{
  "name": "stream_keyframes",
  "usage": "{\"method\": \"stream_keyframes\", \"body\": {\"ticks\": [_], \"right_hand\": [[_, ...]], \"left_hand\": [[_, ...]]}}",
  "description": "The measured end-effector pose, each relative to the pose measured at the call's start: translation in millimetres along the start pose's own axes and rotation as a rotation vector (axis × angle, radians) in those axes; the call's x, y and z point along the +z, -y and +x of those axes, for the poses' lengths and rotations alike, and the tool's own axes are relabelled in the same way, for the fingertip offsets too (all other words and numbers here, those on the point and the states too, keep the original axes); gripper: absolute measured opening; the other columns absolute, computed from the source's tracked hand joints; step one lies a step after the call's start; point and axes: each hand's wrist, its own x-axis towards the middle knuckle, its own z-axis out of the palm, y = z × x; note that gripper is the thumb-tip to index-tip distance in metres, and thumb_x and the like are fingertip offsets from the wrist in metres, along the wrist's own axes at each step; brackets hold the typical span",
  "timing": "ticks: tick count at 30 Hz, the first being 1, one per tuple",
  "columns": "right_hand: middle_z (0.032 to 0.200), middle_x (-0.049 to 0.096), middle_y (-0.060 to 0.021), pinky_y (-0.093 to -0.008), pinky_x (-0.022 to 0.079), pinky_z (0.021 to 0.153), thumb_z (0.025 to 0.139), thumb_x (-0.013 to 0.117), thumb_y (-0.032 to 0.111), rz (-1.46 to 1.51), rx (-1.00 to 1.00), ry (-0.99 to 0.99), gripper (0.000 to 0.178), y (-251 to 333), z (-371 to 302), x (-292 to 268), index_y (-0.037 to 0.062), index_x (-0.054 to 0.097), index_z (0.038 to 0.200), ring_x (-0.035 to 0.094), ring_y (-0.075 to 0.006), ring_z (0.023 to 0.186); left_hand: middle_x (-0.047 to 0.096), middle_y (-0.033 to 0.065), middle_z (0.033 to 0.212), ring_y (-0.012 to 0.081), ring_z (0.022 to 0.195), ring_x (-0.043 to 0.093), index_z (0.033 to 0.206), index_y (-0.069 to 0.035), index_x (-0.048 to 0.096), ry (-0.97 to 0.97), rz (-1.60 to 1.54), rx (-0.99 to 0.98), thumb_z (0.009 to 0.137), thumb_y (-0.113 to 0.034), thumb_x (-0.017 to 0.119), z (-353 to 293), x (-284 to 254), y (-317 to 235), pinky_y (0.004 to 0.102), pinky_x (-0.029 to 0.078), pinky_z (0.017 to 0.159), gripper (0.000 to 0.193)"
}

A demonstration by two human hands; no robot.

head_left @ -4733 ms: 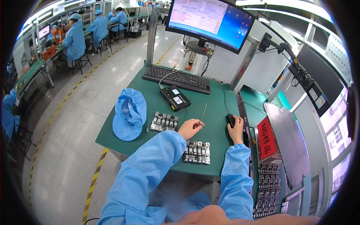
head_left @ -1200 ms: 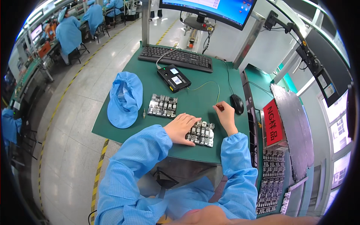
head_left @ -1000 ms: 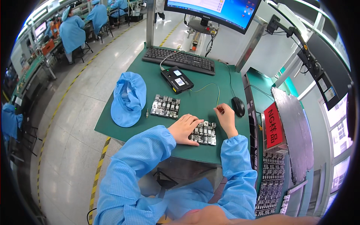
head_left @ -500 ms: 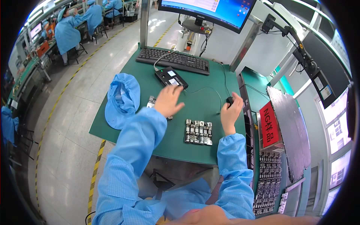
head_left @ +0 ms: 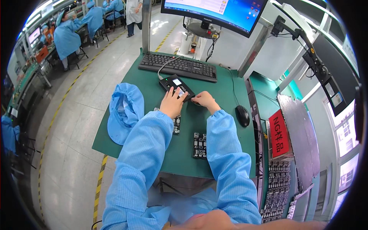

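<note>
My left hand (head_left: 172, 102) rests on the near end of a small black tester box (head_left: 174, 85) with a little screen, wired toward the keyboard. My right hand (head_left: 204, 100) lies beside it at the box's right near corner, fingers curled on the green table mat (head_left: 226, 92); whether it holds anything I cannot tell. One panel of small circuit boards (head_left: 199, 145) lies between my forearms. A second panel (head_left: 176, 124) is half hidden under my left sleeve.
A blue cap (head_left: 124, 111) lies at the mat's left. A black keyboard (head_left: 178, 66) and a monitor (head_left: 214, 11) stand behind, a black mouse (head_left: 242, 115) to the right. A red sign (head_left: 279, 133) and racks of boards (head_left: 278, 184) fill the right side. People in blue sit far left.
Both hands left the circuit panel in front of me and reached forward to the black tester box. The right hand came off the mouse area to the box's corner.
</note>
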Motion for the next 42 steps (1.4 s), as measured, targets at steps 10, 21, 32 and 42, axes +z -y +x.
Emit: {"method": "stream_keyframes", "body": {"ticks": [10,21,32,42], "right_hand": [[0.074,0.068,-0.0017,-0.0391,0.037,0.082,0.075,0.071,0.041,0.006,0.059,-0.163,0.027,12,-14,15,0.0146,0.075,0.081,0.064,-0.0207,0.077],[0.084,0.06,-0.002,-0.0404,0.038,0.081,0.074,0.073,0.033,-0.28,-0.342,-0.604,0.023,25,-56,18,0.0127,0.065,0.08,0.055,-0.0236,0.091],[0.077,0.054,-0.0042,-0.0336,0.04,0.08,0.072,0.057,0.013,-0.951,-0.797,-0.833,0.006,26,-55,32,0.0085,0.059,0.073,0.051,-0.0206,0.083],[0.076,0.054,-0.0044,-0.033,0.04,0.081,0.071,0.057,0.013,-0.963,-0.889,-0.838,0.006,26,-48,32,0.0073,0.059,0.072,0.051,-0.0202,0.084]], "left_hand": [[0.04,0.0184,0.14,0.0445,0.13,0.035,0.136,-0.022,0.047,-0.005,-0.004,-0.001,0.088,-0.018,0.055,-3,-1,4,0.0481,0.031,0.108,0.049],[0.041,0.0173,0.14,0.0432,0.129,0.036,0.136,-0.022,0.047,-0.011,-0.003,-0.008,0.088,-0.017,0.056,-5,-1,4,0.047,0.033,0.107,0.049],[0.04,0.0163,0.14,0.0416,0.13,0.035,0.136,-0.022,0.046,-0.004,-0.006,-0.018,0.087,-0.017,0.056,-3,-1,0,0.0473,0.033,0.107,0.051],[0.038,0.017,0.142,0.042,0.132,0.033,0.136,-0.023,0.047,0.017,-0.016,-0.027,0.087,-0.014,0.054,0,-1,-1,0.0515,0.032,0.107,0.051]]}}
